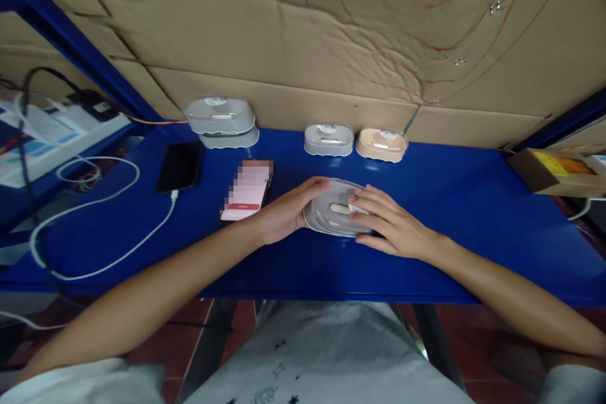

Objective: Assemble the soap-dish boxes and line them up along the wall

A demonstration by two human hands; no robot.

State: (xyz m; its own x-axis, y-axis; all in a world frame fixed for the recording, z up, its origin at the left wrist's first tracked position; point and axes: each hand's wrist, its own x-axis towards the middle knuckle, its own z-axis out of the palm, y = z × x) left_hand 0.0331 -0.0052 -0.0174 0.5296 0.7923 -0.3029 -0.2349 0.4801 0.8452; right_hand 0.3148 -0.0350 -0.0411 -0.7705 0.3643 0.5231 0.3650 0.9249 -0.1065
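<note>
Between my two hands is a grey oval container [326, 208] with a clear lid and a pale piece on top, tilted a little above the blue table. My left hand [293, 208] grips its left end, thumb on the top edge and fingers partly hidden underneath. Over the right part of the lid lies my right hand [391, 224], palm down with its fingers spread, touching a white round sticker. Behind stand a small grey container [328, 141] and a beige one [380, 144], side by side. Two grey containers [220, 117] are stacked further left.
On the blue table [293, 271], a phone with a lit screen [249, 186] lies left of my hands. A dark phone [178, 167] is plugged into a white cable [137, 259]. Power strips [52, 139] are far left, an open cardboard box [553, 173] far right. Cardboard [237, 31] forms the back wall.
</note>
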